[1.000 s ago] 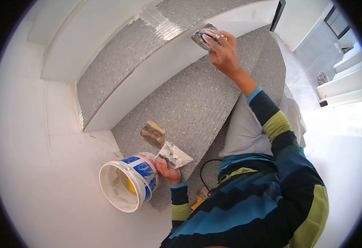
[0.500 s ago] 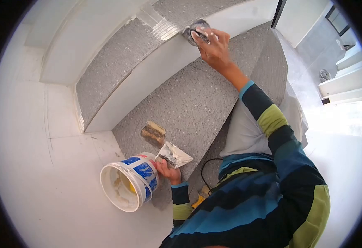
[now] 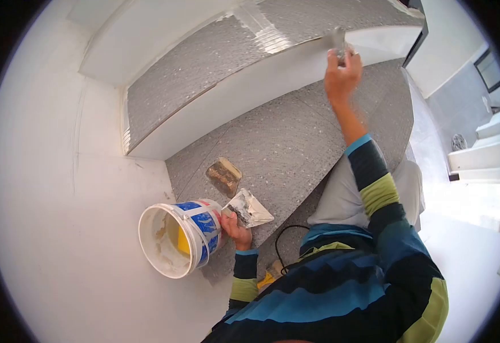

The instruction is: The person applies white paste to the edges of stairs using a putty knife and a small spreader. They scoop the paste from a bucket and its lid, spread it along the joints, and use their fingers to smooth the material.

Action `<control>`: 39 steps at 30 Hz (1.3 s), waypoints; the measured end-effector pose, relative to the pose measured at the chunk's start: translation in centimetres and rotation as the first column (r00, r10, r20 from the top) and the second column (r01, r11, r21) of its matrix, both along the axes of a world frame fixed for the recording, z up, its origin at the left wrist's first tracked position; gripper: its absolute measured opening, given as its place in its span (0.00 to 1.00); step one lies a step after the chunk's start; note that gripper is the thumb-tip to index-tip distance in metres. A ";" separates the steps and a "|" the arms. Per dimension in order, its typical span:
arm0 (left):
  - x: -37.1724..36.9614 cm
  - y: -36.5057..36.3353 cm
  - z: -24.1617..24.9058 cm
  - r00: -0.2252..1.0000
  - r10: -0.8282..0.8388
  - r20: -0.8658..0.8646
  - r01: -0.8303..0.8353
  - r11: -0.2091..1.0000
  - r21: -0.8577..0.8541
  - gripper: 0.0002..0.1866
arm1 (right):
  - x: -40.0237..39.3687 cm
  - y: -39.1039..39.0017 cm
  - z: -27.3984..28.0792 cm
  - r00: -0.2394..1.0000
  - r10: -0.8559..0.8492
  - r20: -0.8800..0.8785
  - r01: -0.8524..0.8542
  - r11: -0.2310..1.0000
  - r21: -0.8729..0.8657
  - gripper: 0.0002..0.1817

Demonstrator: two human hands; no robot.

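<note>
My left hand (image 3: pixel 237 231) is closed on a putty knife (image 3: pixel 250 208), its broad square blade smeared with white and grey paste. Right beside that hand, a white and blue bucket (image 3: pixel 203 226) lies tilted, with pale residue and something yellow inside. My right hand (image 3: pixel 343 80) grips a grey flat tool (image 3: pixel 339 40), blurred and seen nearly edge-on, near the top edge of the white step riser (image 3: pixel 250 91). On the upper speckled grey tread (image 3: pixel 198 60), a patch of white ridged paste (image 3: pixel 272 40) shows to the left of my right hand.
A brown and tan slab (image 3: pixel 223 176) lies on the lower tread (image 3: pixel 284 131), close to the bucket. A black cable (image 3: pixel 278 246) and a yellow-handled tool (image 3: pixel 267 279) are by my body. The white wall (image 3: pixel 44 171) borders the steps on the left.
My right hand has moved right along the riser's top edge, away from the white patch, with the grey tool. My left hand still holds the putty knife beside the bucket. The view has shifted.
</note>
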State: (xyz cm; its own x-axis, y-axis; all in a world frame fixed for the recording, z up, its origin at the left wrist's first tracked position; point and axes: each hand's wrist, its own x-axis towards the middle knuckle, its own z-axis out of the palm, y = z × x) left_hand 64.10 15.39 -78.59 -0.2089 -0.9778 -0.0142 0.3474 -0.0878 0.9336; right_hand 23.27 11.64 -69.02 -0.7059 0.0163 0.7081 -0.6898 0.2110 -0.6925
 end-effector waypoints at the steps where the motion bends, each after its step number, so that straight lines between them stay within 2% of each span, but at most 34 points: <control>1: 0.0 0.2 -0.1 1.000 0.005 -0.012 -0.005 1.000 0.014 0.22 | 1.5 -0.9 -0.1 1.000 0.015 -0.004 -0.015 1.000 -0.003 0.18; 3: 0.5 0.2 -0.8 0.999 0.041 -0.017 -0.040 0.998 0.045 0.20 | 5.4 -3.1 -0.3 0.991 -0.065 -0.113 0.065 0.998 0.003 0.18; 5: 0.3 0.4 0.0 0.987 0.019 0.162 -0.007 0.997 -0.071 0.19 | 9.4 -4.1 0.1 0.985 0.057 -0.161 -0.055 0.998 0.015 0.18; 6: 0.6 0.2 -1.4 0.986 0.043 0.160 -0.031 0.997 -0.076 0.19 | 10.3 -4.1 -0.1 0.983 0.079 -0.163 -0.079 0.997 0.010 0.18; 7: 1.4 -0.3 -4.1 0.906 0.123 0.406 0.009 0.952 -0.307 0.16 | 11.4 -4.4 -0.3 0.948 0.283 -0.145 -0.284 0.959 0.010 0.18; 8: 2.2 -0.6 -5.3 0.756 0.260 0.601 0.101 0.861 -0.499 0.14 | 12.9 -4.7 0.0 0.866 0.481 -0.133 -0.485 0.874 0.004 0.18; 9: 1.8 -0.3 -3.1 0.744 0.307 0.594 0.059 0.855 -0.515 0.14 | 13.9 -4.1 0.4 0.798 0.602 0.001 -0.602 0.798 0.041 0.17; 10: 0.5 0.3 1.2 0.858 0.107 0.502 0.061 0.950 -0.306 0.13 | 14.5 -2.7 0.9 0.702 0.700 0.132 -0.711 0.700 0.065 0.16; 11: -0.6 0.8 4.0 0.939 -0.072 0.336 0.111 0.989 -0.097 0.13 | 15.1 -1.5 1.8 0.562 0.754 0.340 -0.799 0.602 -0.014 0.15; 12: -0.9 1.4 4.7 0.897 0.010 0.442 0.090 0.975 -0.205 0.13 | 15.3 -0.5 2.3 0.384 0.762 0.521 -0.857 0.504 -0.106 0.14; 13: -0.6 1.9 6.2 0.898 0.052 0.436 0.052 0.974 -0.222 0.13 | 15.2 -0.2 1.0 0.213 0.798 0.563 -0.856 0.430 -0.285 0.16; 14: -0.4 2.9 8.4 0.919 -0.080 0.386 0.154 0.975 -0.163 0.13 | 15.3 0.2 -0.4 0.034 0.811 0.584 -0.814 0.361 -0.454 0.18; 15: -0.1 3.9 10.4 0.921 -0.213 0.325 0.259 0.960 -0.103 0.13 | 15.7 0.9 -0.3 0.006 0.812 0.583 -0.827 0.333 -0.454 0.18; 17: 2.1 5.4 14.5 0.908 -0.196 0.369 0.249 0.963 -0.100 0.13 | 17.1 2.3 0.4 -0.400 0.791 0.463 -0.548 0.198 -0.813 0.22; 18: 3.9 6.2 16.2 0.886 -0.210 0.414 0.272 0.957 -0.096 0.13 | 18.3 3.0 0.7 -0.441 0.769 0.463 -0.547 0.179 -0.818 0.22; 20: 8.0 6.7 18.8 0.839 -0.007 0.544 0.162 0.958 -0.238 0.12 | 20.0 3.8 1.3 -0.647 0.653 0.395 -0.378 0.176 -0.909 0.24; 22: 9.3 6.3 21.2 0.846 0.403 0.349 -0.259 0.883 -0.392 0.12 | 21.6 4.8 1.4 -0.765 0.544 0.345 -0.324 0.138 -0.936 0.21; 23: 10.5 5.8 21.5 0.752 0.580 0.315 -0.465 0.804 -0.370 0.13 | 22.3 5.2 1.8 -0.817 0.497 0.291 -0.306 0.053 -0.951 0.19; 24: 13.1 4.7 21.5 0.774 0.554 0.308 -0.467 0.827 -0.314 0.15 | 23.1 5.5 2.2 -0.848 0.469 0.246 -0.289 -0.022 -0.957 0.17; 25: 14.4 3.6 20.6 0.633 0.656 0.412 -0.466 0.747 -0.474 0.15 | 23.9 5.6 1.6 -0.879 0.434 0.197 -0.239 -0.043 -0.970 0.13; 26: 17.0 2.9 18.7 0.395 0.719 0.572 -0.241 0.682 -0.691 0.15 | 25.0 5.2 0.5 -0.896 0.394 0.205 -0.237 -0.033 -0.971 0.12; 27: 17.7 2.2 18.3 0.293 0.677 0.675 -0.201 0.734 -0.648 0.15 | 25.8 5.1 1.4 -0.849 0.420 0.321 -0.354 0.001 -0.935 0.10; 28: 21.1 1.1 15.4 0.292 0.632 0.718 -0.251 0.775 -0.580 0.17 | 26.0 4.6 1.9 -0.897 0.371 0.241 -0.271 -0.030 -0.962 0.09; 29: 15.8 1.0 18.7 0.772 0.490 0.406 -0.440 0.872 -0.216 0.20 | 26.1 4.3 2.6 -0.884 0.370 0.285 -0.316 -0.025 -0.948 0.10; 31: 14.5 -0.1 17.9 0.834 0.417 0.360 -0.408 0.907 -0.107 0.23 | 26.2 3.8 2.8 -0.902 0.354 0.249 -0.294 -0.080 -0.952 0.12; 32: 15.1 -0.7 17.1 0.854 0.381 0.353 -0.366 0.924 -0.112 0.23 | 26.3 3.2 2.3 -0.922 0.313 0.229 -0.273 -0.102 -0.957 0.13; 33: 15.7 -1.9 16.6 0.864 0.353 0.359 -0.345 0.934 -0.088 0.21 | 25.3 2.6 2.4 -0.912 0.347 0.220 -0.270 -0.101 -0.958 0.13; 35: 16.0 -2.7 16.8 0.874 0.326 0.361 -0.320 0.944 -0.079 0.20 | 25.3 2.4 3.2 -0.894 0.290 0.342 -0.388 -0.115 -0.915 0.20; 37: 15.4 -2.4 18.2 0.892 0.295 0.342 -0.314 0.950 -0.002 0.19 | 25.8 1.6 3.2 -0.892 0.312 0.327 -0.383 -0.137 -0.913 0.21; 38: 15.5 -2.4 18.2 0.893 0.293 0.343 -0.307 0.952 -0.015 0.19 | 25.9 1.1 3.2 -0.891 0.316 0.327 -0.388 -0.155 -0.908 0.21; 39: 15.3 -2.2 18.3 0.839 0.286 0.463 -0.270 0.957 -0.103 0.19 | 25.8 1.0 3.7 -0.891 0.325 0.318 -0.384 -0.163 -0.909 0.21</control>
